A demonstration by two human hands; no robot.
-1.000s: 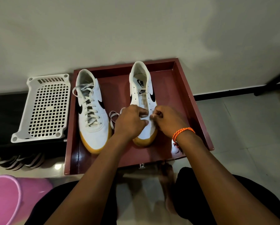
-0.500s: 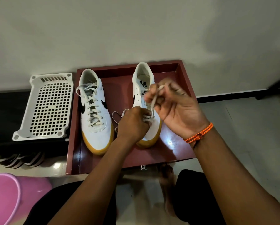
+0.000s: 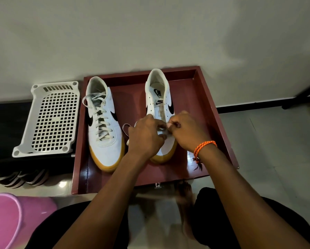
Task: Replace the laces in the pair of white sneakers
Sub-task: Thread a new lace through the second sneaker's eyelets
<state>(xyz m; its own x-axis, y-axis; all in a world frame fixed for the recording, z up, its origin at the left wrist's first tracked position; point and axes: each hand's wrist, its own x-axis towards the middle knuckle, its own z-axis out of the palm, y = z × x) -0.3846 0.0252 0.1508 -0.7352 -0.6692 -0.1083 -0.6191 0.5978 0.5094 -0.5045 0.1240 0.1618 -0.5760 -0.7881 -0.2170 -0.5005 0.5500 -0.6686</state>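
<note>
The left sneaker (image 3: 103, 123) stood fully laced; on the right sneaker (image 3: 159, 105), both hands, left hand (image 3: 147, 135) and right hand (image 3: 188, 132), pinched the lace (image 3: 126, 129) at the lowest eyelets, upper ones empty.

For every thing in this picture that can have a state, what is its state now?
Left sneaker: fully laced, flat in the tray.
Right sneaker: upper eyelets empty, tongue bare.
Lace: loose loop beside the right sneaker.
Left hand: fingers curled on the lace at the lower eyelets.
Right hand: pinches the lace there.
Tray: holds both sneakers.
</note>
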